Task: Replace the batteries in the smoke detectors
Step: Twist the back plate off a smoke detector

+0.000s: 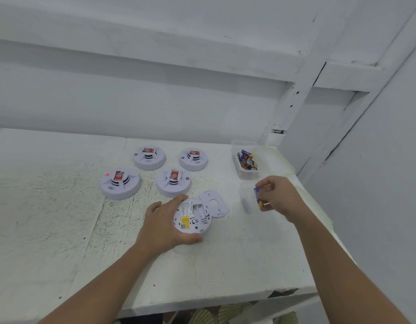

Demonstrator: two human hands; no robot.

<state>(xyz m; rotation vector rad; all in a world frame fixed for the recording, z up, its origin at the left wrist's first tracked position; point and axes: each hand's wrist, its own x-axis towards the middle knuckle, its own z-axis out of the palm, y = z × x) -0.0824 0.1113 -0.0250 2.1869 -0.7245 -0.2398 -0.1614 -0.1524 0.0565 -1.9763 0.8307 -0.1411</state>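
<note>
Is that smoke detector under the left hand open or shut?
Open: the smoke detector lies face down, its back plate off and lying beside it, compartment exposed.

Overturned white smoke detector (pixel 193 217), detached backplate (pixel 214 204) just beside

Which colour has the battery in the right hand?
The battery is blue-purple with a yellow end; the head view shows it.

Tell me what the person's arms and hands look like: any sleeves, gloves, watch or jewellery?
The left hand and right hand are bare, with no gloves. The left forearm and right forearm are uncovered too, and no sleeve shows up to the frame's lower edge. No watch or bracelet is on either wrist. The picture is too soft to rule out rings.
</note>
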